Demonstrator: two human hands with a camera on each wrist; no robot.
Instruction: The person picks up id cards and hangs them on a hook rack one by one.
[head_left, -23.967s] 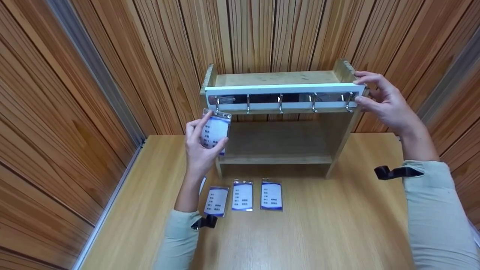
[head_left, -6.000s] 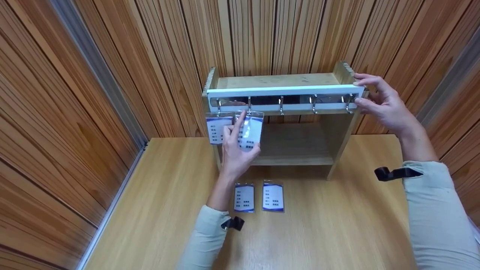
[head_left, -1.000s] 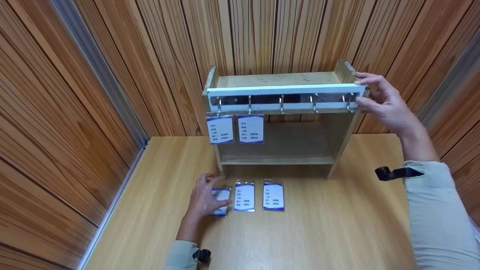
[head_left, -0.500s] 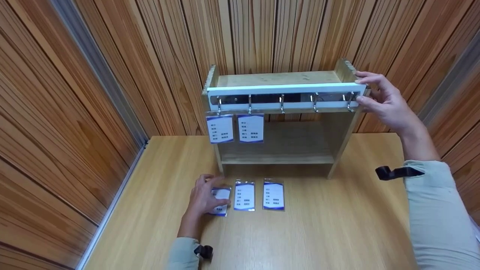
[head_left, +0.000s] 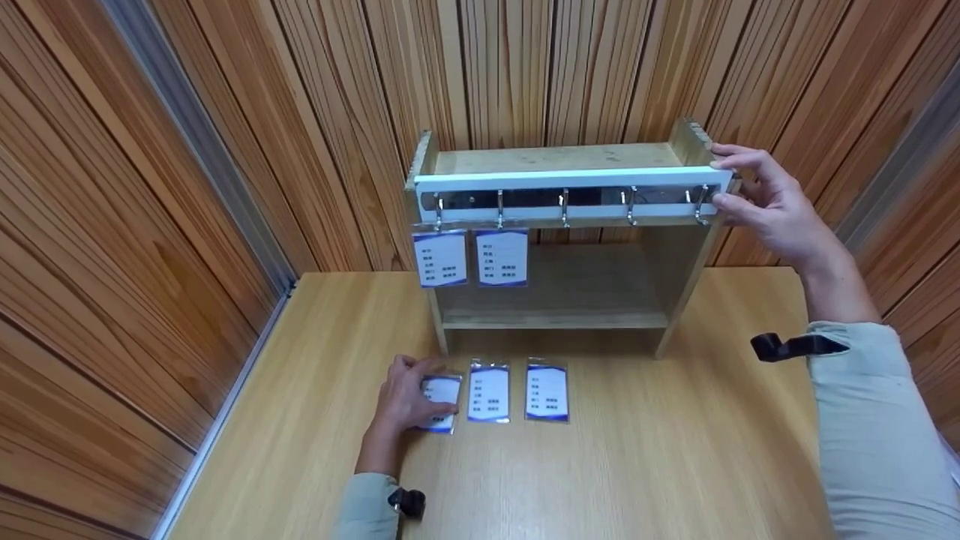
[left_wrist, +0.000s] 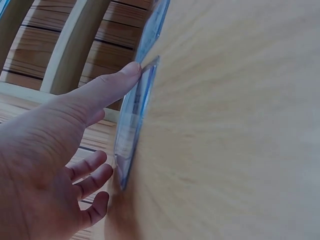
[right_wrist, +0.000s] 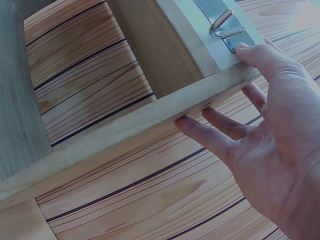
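Note:
My left hand [head_left: 405, 394] lies over an ID badge [head_left: 442, 391] flat on the table, the leftmost of a row of three. In the left wrist view the thumb reaches the near edge of that badge [left_wrist: 132, 117], while the other fingers bend loosely beyond its end; the index finger is mostly hidden. My right hand [head_left: 772, 199] grips the right end of a white hook rail [head_left: 637, 177], thumb in front and fingers against the side of the wooden shelf [right_wrist: 150, 112]. Two badges, one on the first hook [head_left: 440, 259] and one on the second [head_left: 501, 257], hang from the rail.
Two more badges lie in line, a middle one [head_left: 489, 392] and a right one [head_left: 547, 392], just before the shelf's feet. Bare hooks [head_left: 565, 206] continue along the rail's right part. Wood-panelled walls [head_left: 510, 75] stand behind and beside the table [head_left: 600, 480].
The left hand held badges at the first hook, then the second; both now hang there. It has since come down to the leftmost table badge, its thumb drawing slightly inward. The right hand stays put.

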